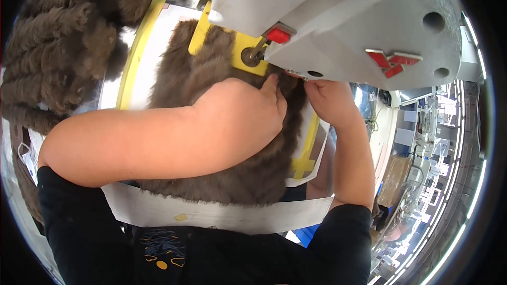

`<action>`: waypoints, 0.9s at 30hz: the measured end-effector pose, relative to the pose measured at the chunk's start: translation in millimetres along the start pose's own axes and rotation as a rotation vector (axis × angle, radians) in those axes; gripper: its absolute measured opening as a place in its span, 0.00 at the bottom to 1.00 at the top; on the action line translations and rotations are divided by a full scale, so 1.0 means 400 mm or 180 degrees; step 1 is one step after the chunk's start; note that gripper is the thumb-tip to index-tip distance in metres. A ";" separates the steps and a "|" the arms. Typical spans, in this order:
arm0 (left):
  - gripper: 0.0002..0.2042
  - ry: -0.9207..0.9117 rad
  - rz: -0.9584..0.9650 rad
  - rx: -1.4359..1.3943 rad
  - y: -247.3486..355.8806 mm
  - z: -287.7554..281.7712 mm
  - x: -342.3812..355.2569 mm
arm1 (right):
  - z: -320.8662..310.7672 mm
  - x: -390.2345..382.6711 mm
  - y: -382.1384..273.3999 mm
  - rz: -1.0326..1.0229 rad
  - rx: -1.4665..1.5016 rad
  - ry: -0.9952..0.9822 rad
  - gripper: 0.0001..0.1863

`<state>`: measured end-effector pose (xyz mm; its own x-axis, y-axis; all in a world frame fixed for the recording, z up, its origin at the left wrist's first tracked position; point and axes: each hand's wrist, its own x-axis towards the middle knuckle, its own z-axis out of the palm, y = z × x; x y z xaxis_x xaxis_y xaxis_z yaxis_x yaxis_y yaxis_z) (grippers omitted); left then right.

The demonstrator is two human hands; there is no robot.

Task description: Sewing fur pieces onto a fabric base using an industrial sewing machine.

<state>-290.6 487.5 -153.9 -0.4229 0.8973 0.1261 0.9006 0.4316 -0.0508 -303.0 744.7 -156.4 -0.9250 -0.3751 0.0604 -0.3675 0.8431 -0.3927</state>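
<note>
Apparently my work is under way, unfinished — the brown fur (259, 179) lies mid-frame, its upper part beneath the grey machine head (338, 31); how much is done, I can't see. My left fingers (280, 103) bend over it, my right fingers (316, 91) curl near its edge — whether pinching, I can't tell.

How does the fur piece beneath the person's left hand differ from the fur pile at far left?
The fur piece is spread fairly flat, while the fur pile bulges in thick ridges. The left hand lies over the fur piece, whereas the fur pile sits clear of that hand. Both look brown and fluffy.
</note>
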 end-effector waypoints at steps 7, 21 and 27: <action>0.25 0.0001 -0.0041 0.0077 -0.019 -0.001 0.016 | 0.000 0.009 0.011 0.0188 -0.0204 0.0145 0.11; 0.27 -0.0382 0.0144 0.0326 -0.042 -0.039 0.006 | 0.015 0.042 0.042 0.0281 -0.0642 -0.0023 0.14; 0.27 -0.0250 0.0008 0.0418 -0.041 -0.029 0.011 | 0.012 0.047 0.072 0.0217 -0.0307 0.0117 0.14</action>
<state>-306.0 483.2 -141.1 -0.4319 0.9006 0.0482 0.8830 0.4331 -0.1808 -330.6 760.1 -170.9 -0.9505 -0.3027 0.0709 -0.3095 0.9000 -0.3069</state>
